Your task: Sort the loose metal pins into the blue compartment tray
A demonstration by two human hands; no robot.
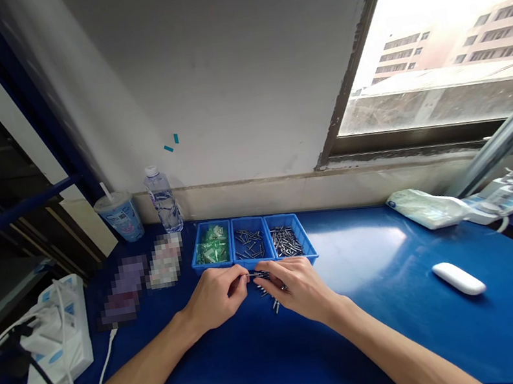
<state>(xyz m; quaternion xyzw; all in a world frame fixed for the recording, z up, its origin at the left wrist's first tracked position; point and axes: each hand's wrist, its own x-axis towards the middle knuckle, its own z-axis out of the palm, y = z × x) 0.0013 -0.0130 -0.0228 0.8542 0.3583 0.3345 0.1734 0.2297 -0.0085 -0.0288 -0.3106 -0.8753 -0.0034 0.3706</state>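
Observation:
My left hand is closed in a pinch, with a thin metal pin at its fingertips. The pin reaches across to my right hand, whose curled fingers close around small dark metal pieces, partly hidden. Under the right fingers, several small metal pins lie loose on the blue table. Just beyond both hands, three blue bins stand joined in a row. Green pieces fill the left bin, scattered metal pins lie in the middle one, and a denser heap of metal pins fills the right one.
A water bottle and a cup with a straw stand at the back left. Power strips with cables are at far left and right. A white oval case and a plastic packet lie on the right of the table.

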